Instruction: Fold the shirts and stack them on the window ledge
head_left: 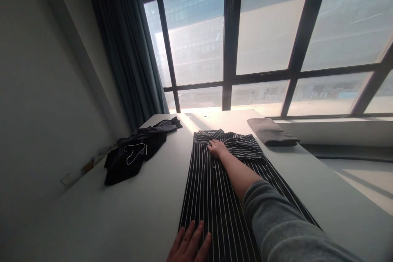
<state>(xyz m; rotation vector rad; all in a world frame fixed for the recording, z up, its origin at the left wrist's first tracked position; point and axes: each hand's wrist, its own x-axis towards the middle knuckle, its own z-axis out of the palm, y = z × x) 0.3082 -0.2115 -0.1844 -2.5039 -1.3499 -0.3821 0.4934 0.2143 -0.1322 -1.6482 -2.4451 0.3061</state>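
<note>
A black shirt with white stripes [211,196] lies lengthwise on the white table [153,200], its collar at the far end and a sleeve folded across the upper right. My right hand [217,147] rests on the chest just below the collar, fingers stretched out over the cloth. Close to me, my left hand [190,245] lies with fingers spread along the shirt's left edge, partly cut off by the bottom of the picture. Neither hand appears to grip the fabric. My right forearm in a grey sleeve hides part of the shirt's right side.
To the left sits a crumpled black garment [132,151] with a white cord. A folded grey-brown cloth [272,132] lies at the far right edge of the table. Beyond stand large windows [196,37] and a dark curtain [123,37]; a wall socket [66,179] is low on the left.
</note>
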